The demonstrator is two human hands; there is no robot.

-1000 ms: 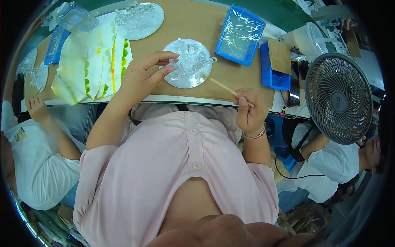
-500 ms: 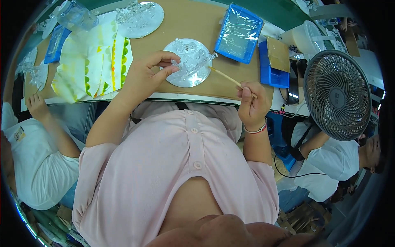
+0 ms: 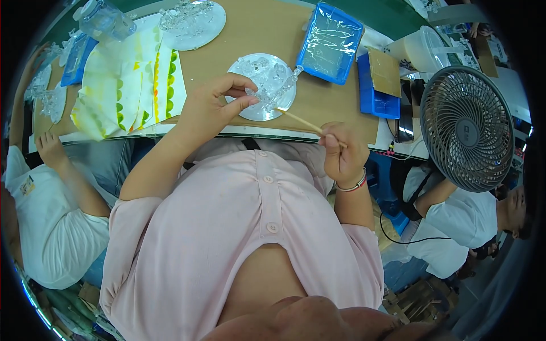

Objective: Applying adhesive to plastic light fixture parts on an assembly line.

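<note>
My left hand pinches a clear, knobbly plastic piece between thumb and fingers, just above a round white plate. The piece slants up to the right across the plate, which carries more small transparent parts. From the right, my right hand grips a thin pale wooden stick, slightly blurred. Its darker tip reaches the near right side of the plate, close to the lower part of the clear piece. Whether tip and piece touch, I cannot tell.
A second white plate with clear parts lies at the far left, beside patterned sheets and a clear jar. Right are a blue tray, a blue box, a tub and a fan. People sit on both sides.
My right hand has moved a little left and nearer me, bringing the stick's tip left and lower over the plate. My left hand has shifted slightly right; the clear piece's far end points higher.
</note>
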